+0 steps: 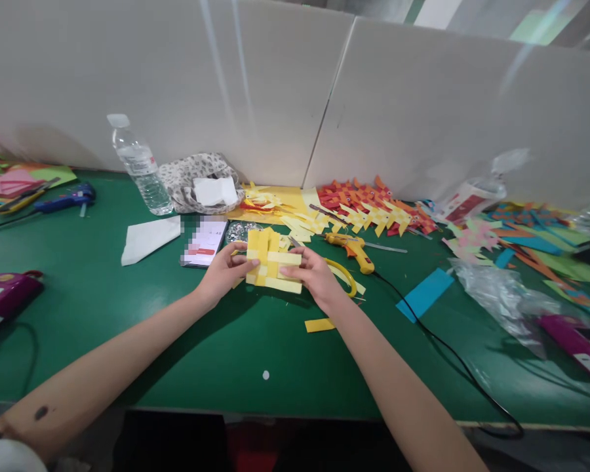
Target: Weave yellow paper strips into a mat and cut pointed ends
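Note:
A piece of woven yellow paper strips (274, 263), in two shades of yellow, is held up over the green table. My left hand (226, 267) grips its left edge with the thumb on the front. On its right side, my right hand (312, 274) pinches it, thumb across the strips. Yellow scissors (348, 278) lie partly hidden behind my right hand. Below that hand is a loose yellow paper strip (319, 325). A yellow glue gun (353, 249) rests to the right. Behind my left hand lies a phone (204, 242), its screen lit.
A water bottle (142, 167) and a patterned cloth bag (201, 177) stand at the back left. Woven paper fish (368, 206) are heaped against the partition. Blue paper (425, 295), a plastic bag (501, 301) and the glue gun's black cord (442, 344) occupy the right. Purple power strips (10, 295) sit at both sides.

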`<state>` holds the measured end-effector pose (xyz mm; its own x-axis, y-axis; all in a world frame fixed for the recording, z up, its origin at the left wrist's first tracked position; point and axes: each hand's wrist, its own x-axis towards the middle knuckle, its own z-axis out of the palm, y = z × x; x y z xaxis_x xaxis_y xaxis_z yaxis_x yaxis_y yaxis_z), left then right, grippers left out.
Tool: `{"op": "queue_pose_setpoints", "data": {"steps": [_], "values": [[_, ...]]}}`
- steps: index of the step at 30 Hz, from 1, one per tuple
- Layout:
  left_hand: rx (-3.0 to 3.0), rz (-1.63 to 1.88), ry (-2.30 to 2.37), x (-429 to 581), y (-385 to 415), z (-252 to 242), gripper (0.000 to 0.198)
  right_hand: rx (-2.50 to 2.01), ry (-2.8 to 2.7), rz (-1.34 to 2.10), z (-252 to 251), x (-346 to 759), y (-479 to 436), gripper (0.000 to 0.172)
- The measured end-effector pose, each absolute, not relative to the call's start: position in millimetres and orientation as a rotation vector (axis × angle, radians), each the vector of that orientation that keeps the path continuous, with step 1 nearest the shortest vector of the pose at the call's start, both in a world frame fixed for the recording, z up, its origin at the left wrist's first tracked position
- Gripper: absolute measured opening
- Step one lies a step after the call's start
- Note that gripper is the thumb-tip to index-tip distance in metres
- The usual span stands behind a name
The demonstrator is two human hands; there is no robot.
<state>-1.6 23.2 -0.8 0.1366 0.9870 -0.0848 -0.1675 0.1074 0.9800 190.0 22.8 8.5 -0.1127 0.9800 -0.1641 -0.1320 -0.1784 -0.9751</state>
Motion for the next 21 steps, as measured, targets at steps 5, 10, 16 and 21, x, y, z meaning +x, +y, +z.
{"op": "queue_pose_setpoints", "data": {"steps": [5,10,16,21], "values": [[1.099,1.151,1.017,-3.8,27.4,-8.0,0.034,-1.206,-1.280,1.371,7.3,195.7,24.5,0.041],[1.145,1.157,0.950,-0.8,23.8,-10.2,0.031,-1.110,-1.489,1.224,9.9,195.3,24.6,0.047],[1.203,1.177,0.887,0.1,27.1,-13.7,0.029,-1.162,-1.558,0.992,11.1,193.4,20.7,0.027],[1.212,1.131,0.838,-0.9,28.1,-13.7,0.036,-1.164,-1.670,0.890,9.1,193.6,19.5,0.023]]}}
